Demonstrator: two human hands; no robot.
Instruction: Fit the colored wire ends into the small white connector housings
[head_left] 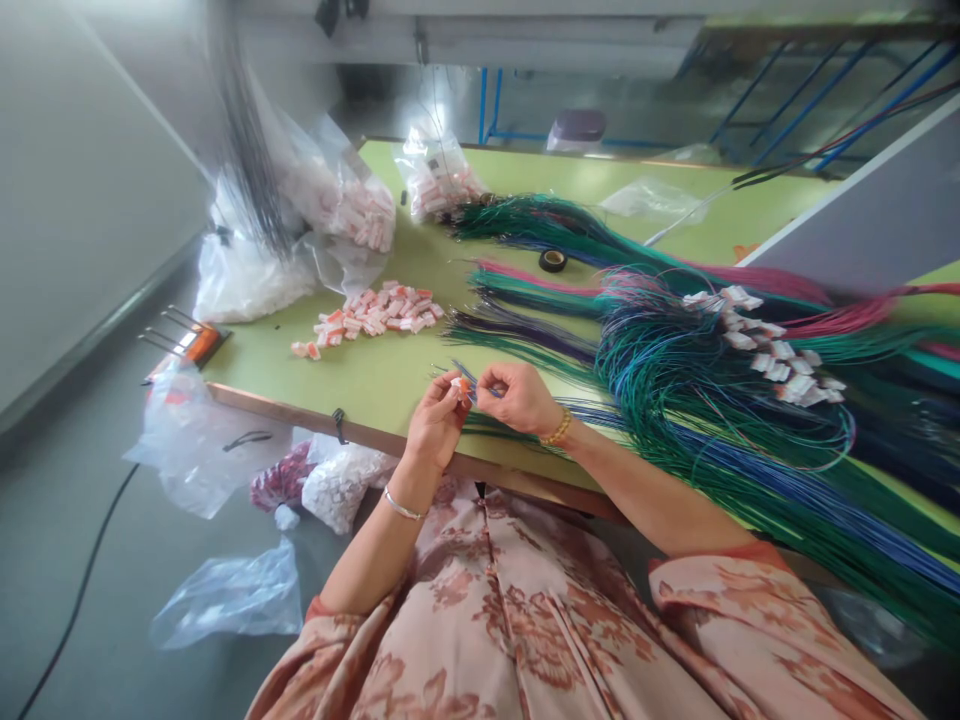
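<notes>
Between the fingertips of my left hand (437,418) is a small white and orange plastic connector (460,388). Close against it on the right, my right hand (522,398) has its fingers pinched on a thin wire (474,391), whose end is hidden by the fingers. Both hands are just above the table's near edge. A loose pile of white and orange connectors (379,315) lies beyond my left hand. Bundles of green, blue and pink wires (645,370) spread to the right, and a cluster of connectors (772,350) rests on top of them.
Plastic bags of connectors (360,215) stand at the back left of the green table (300,385). A roll of black tape (553,261) lies behind the wires. An orange block with metal prongs (199,343) sits at the left corner. More bags (345,485) hang below the edge.
</notes>
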